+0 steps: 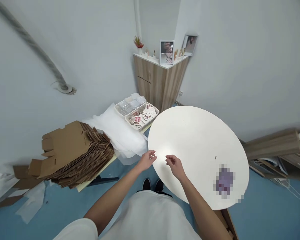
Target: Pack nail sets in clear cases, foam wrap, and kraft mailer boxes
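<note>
Over the near left edge of the round white table (pixel 189 133), my left hand (pixel 148 160) hovers with its fingers loosely bent and apart, holding nothing. My right hand (pixel 175 165) is a short way to its right, above the tabletop. Its fingers curl softly, thumb apart, and I see nothing in them. Beyond my left hand lie sheets of white wrapping material (pixel 122 133). A blurred-out purple item (pixel 224 181) rests on the table, right of my right hand.
Flattened cardboard boxes (pixel 67 143) are stacked at left. Behind the white sheets are a basket of printed cards (pixel 157 112) and a clear plastic container (pixel 123 108). A wooden corner cabinet (pixel 152 75) holds a framed picture (pixel 166 52) and a plant (pixel 139 43). Wooden furniture (pixel 274 145) stands at right.
</note>
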The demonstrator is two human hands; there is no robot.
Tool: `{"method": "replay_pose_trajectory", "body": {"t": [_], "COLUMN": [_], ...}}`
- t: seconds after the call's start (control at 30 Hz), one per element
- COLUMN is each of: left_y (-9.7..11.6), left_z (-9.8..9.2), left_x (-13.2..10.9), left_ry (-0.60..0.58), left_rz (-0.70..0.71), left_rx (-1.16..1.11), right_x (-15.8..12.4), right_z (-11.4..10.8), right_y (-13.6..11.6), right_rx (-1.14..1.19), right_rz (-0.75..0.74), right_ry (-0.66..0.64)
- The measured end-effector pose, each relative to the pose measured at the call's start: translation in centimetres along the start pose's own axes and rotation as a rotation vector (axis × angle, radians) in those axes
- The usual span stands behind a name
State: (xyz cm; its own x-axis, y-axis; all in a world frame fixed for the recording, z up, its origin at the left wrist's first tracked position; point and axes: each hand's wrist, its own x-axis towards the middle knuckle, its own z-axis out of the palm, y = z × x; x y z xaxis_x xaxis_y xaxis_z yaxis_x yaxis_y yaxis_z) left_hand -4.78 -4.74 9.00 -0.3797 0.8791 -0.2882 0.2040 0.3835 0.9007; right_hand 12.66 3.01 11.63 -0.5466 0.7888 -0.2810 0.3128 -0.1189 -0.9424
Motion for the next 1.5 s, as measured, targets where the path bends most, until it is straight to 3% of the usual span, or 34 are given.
{"method": "replay_pose_trajectory", "body": {"t": [0.2,0.37,0.6,0.83,0.97,1.1,1.5], "left_y": [-0.3,0.0,0.2,0.2,-0.4,-0.7,-1.1], "left_z": [-3.6,-7.9,-11.8,-14.6,-15.6,-16.0,-16.2], "left_x": [0.9,4.3,13.4,23.2,28.2,31.6,35.2], "left_ry": [-0.001,0.020,0.100,0.116,0.092,0.058,-0.103], "left_rz": [-0.078,-0.110,-0.008,-0.002,-0.031,-0.032,-0.003], "left_rx": [0.068,0.121,0.100,0.141,0.098,0.108,0.052], "right_x": [4.7,9.2,18.0,27.6,31.4,33.2,36.2], "right_z": [1.1,2.9,6.5,9.3,9.7,10.7,13.4], "right_y": [-0.5,-1.1,-3.0,-5.1,-6.2,-6.4,-5.0], "right_rx": [-0.044,-0.097,-0.113,-0.313,-0.163,0.011,0.108], "right_rz": [0.082,0.100,0.065,0.085,0.152,0.219,0.335], "right_ry": [-0.098,-0.221,-0.125,0.045,0.142,0.118,0.168]}}
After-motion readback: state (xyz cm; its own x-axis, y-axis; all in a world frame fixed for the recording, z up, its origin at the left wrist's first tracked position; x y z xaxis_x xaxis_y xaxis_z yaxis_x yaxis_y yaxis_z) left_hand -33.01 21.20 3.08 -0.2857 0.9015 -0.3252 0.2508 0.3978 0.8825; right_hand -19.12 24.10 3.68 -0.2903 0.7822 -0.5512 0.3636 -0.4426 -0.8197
